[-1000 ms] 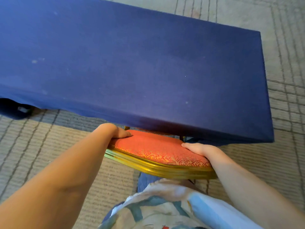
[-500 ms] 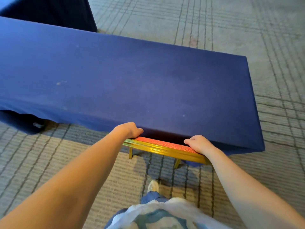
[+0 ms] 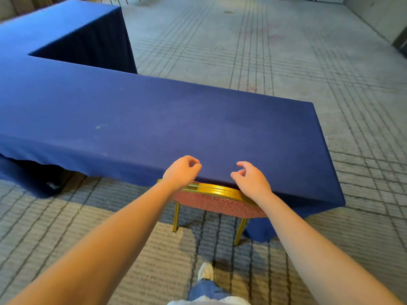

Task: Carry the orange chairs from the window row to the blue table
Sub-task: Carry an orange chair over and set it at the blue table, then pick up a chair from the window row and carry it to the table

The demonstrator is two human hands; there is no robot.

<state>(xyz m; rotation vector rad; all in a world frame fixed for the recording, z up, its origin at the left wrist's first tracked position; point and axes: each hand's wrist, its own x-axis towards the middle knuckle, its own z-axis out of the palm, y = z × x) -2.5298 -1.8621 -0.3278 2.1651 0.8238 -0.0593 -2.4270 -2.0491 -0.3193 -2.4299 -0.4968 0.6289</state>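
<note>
While the orange chair (image 3: 217, 200) stands tucked under the near edge of the blue bench (image 3: 154, 119), its gold-rimmed back lies just below and between your left hand (image 3: 181, 171) and right hand (image 3: 251, 180), running across from one wrist to the other. Both hover over the bench edge with fingers (image 3: 191, 160) loosely curled, holding nothing, neither nearer than the other

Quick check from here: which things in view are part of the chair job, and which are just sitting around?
Part of the job:
orange chair, tucked under the blue table
left hand and right hand, near the chair's back, holding nothing

Just lying about:
patterned carpet
white shoe
small object on the far floor, too small to identify
</note>
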